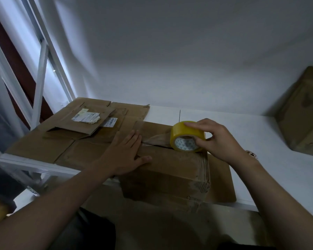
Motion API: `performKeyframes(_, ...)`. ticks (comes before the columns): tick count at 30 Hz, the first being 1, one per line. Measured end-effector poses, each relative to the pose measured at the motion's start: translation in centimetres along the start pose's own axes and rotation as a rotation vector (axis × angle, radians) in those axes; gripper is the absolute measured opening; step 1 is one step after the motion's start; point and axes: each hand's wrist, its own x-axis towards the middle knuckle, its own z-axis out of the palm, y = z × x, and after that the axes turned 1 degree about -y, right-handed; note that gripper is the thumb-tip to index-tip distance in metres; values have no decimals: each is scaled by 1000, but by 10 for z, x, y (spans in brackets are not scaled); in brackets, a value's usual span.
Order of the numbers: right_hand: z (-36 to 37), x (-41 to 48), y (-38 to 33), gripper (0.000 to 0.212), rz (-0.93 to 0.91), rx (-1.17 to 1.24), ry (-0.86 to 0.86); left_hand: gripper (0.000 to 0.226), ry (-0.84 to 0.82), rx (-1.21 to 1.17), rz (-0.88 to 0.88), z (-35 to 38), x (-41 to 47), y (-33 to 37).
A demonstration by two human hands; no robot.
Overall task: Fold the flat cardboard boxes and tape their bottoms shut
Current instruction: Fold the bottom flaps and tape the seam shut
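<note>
1. Pressing down on the folded box (170, 170), the left hand (126, 152) lay flat in the head view, its fingers straight and close together and its thumb spread out along the near flap.
2. That box stood at the near edge of the white table (242, 123), directly under both hands. Its flaps were folded shut, with a dark seam running from one hand to the other.
3. The right hand (217, 139) gripped the yellow tape roll (187, 136), fingers curled over its top and thumb at the white core. The roll stood on edge on the box, just to the right of the left hand's fingertips.
4. A clear tape strip (157, 138) stretched from the roll to the left fingertips and lay over the seam.
5. Flat cardboard boxes (61, 141) lay stacked to the left of the left hand and beyond it, close against the folded box. A torn white label (86, 118) sat on the topmost one.
6. Another brown carton (304, 112), blurred, stood well to the right of the right hand, by the wall.
</note>
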Motion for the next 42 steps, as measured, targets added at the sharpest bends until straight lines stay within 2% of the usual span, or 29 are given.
performKeyframes(3,-4,2,-1,57,-3,-2,0,108,20,-46,69,0,2,18)
performKeyframes(8,-17,10,-14,56,-51,-325,-45,101,15,-100,84,-1,6,23)
performKeyframes(13,-16,19,-41,56,11,-472,-117,102,22,-100,91,3,7,22)
performKeyframes(17,-25,20,-40,44,21,-570,-121,100,38,-126,97,4,7,18)
performKeyframes(19,-32,15,-30,47,60,-512,-143,99,27,-128,100,4,7,18)
performKeyframes(23,-32,2,-10,57,110,-160,-119,96,14,-129,100,5,9,18)
performKeyframes(27,-28,-10,2,68,103,-44,-40,98,-9,-136,89,3,10,23)
performKeyframes(31,-38,-11,0,62,94,-121,-65,98,-10,-142,73,3,10,25)
performKeyframes(36,-34,-8,-17,50,101,-358,-148,92,-8,-150,56,3,9,26)
performKeyframes(42,-30,-8,-18,50,67,-447,-124,97,-162,-136,-31,-16,13,52)
